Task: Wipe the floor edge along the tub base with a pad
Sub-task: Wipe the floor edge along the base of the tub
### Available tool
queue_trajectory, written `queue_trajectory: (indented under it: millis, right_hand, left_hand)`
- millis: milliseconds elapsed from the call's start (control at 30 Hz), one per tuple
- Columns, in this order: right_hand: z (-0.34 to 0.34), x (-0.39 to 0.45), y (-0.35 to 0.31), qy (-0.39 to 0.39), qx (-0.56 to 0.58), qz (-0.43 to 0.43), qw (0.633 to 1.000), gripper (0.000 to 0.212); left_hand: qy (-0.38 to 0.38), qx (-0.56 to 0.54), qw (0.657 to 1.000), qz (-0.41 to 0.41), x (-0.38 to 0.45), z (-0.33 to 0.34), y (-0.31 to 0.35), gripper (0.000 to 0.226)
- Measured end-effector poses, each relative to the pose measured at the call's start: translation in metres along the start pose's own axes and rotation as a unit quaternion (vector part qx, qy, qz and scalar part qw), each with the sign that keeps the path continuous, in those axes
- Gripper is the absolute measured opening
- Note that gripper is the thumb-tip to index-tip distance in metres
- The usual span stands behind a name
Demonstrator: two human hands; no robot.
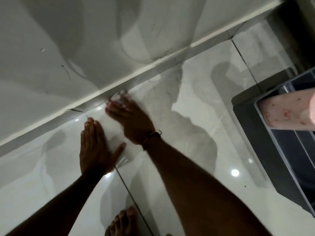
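**Inspector:** Along the base of the white glossy tub panel (71, 48), where its pale sealant strip (136, 72) meets the grey-veined polished floor tile (196, 103), both hands are down. Reason for the placement?

**Assistant:** The left hand (95, 147) lies flat on the tile, fingers together and extended, thumb splayed, holding nothing; by my judgement it props the crouched body. The right hand (129, 118), with a dark cord bracelet (152, 136) at the wrist, reaches to the joint itself.

**Inspector:** And the pad?

**Assistant:** A small whitish pad (117, 97) shows blurred under the right fingertips (110, 103), pressed against the floor edge, touching the strip. Fingers are nearly straight, bearing down rather than clenched.

**Inspector:** Anything else?

**Assistant:** A grey plastic crate (272, 133) stands well apart at right, and bare toes (122, 220) at the bottom.
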State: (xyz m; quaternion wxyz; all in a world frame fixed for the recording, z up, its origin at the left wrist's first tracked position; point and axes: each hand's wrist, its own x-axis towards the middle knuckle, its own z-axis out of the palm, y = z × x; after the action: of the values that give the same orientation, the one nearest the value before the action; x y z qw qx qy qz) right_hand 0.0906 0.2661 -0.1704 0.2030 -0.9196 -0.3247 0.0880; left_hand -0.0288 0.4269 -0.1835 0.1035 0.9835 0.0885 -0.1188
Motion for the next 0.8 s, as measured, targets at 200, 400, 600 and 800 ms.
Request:
queue_trajectory:
  millis: [200, 400, 600, 800]
  right_hand:
    - [-0.057, -0.012, 0.134, 0.028, -0.058, 0.075, 0.995, 0.058]
    - [-0.118, -0.027, 0.228, 0.099, -0.113, 0.206, 0.967, 0.062]
    - [-0.149, -0.008, 0.280, 0.077, -0.170, 0.341, 0.921, 0.051]
    - [-0.124, 0.005, 0.230, 0.126, -0.083, 0.385, 0.910, 0.056]
  left_hand:
    - [-0.007, -0.009, 1.000, -0.010, 0.003, -0.001, -0.002, 0.122]
    - [-0.014, -0.003, 1.000, -0.014, 0.002, 0.003, -0.004, 0.124]
    - [0.012, -0.003, 1.000, -0.013, 0.002, 0.012, -0.009, 0.123]
    - [0.023, 0.010, 1.000, 0.001, 0.003, 0.017, -0.011, 0.123]
